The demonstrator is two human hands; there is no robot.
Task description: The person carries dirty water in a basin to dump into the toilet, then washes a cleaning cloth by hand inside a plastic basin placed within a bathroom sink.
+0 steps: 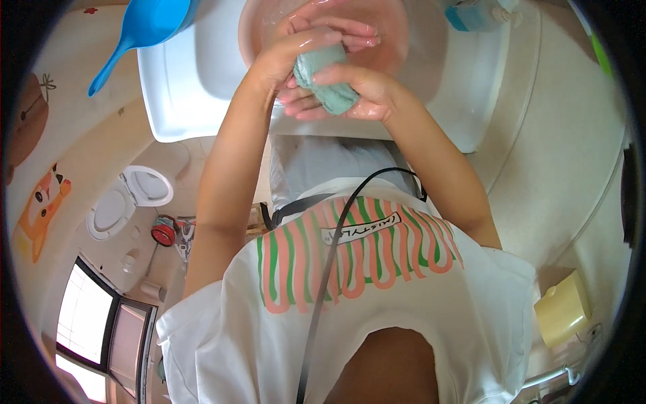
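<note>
A small folded green cloth (340, 100) is in my right hand (370, 91), its thumb pressed on top and its fingers curled beneath. The cloth touches the inner side of my left hand (301, 42) near the wrist. My left hand is open, with wet fingers stretched out to the right above the cloth. Both hands are wet and over the near rim of a pink basin (393, 40), which stands in a white sink (457, 101).
A blue dipper (153, 23) rests at the sink's left corner. A pump bottle of blue liquid (471, 15) stands at the far right. A toilet (111, 212) is at the left, a yellow bin-like container (564, 310) at the lower right. A black cable (334, 249) crosses my shirt.
</note>
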